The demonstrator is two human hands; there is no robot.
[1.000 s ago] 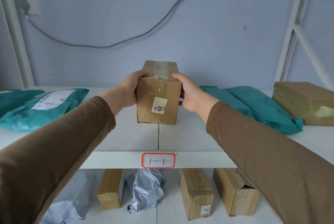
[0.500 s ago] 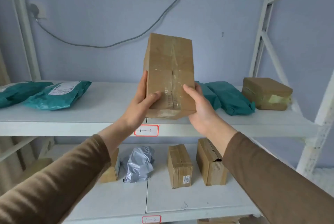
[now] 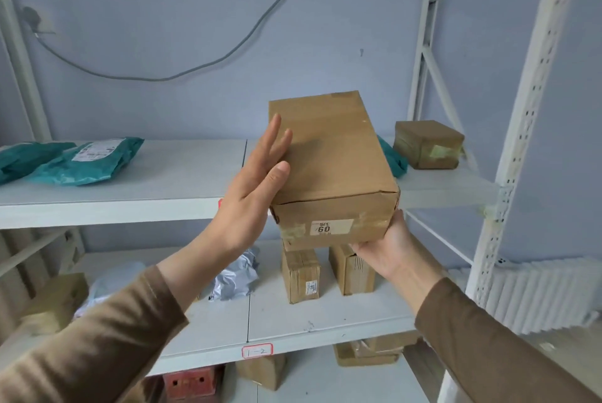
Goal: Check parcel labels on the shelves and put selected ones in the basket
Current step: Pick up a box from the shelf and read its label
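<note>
Cardboard parcel (image 3: 329, 155) is riding off the shelf in the right hand (image 3: 387, 253), which is cupping its lower right corner; the left hand (image 3: 250, 204) is lying flat and open-fingered against its left side. Label (image 3: 330, 227) checking seems underway. Shelf edge (image 3: 107, 212) and upright post (image 3: 521, 142) are flanking; no basket is showing, so lowering clear comes next.

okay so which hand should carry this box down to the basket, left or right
Right, probably. The right hand is cupped under the cardboard box at its labelled end, bearing its weight. The left hand lies flat and open against the box's side, only steadying it. No basket is in view.
</note>
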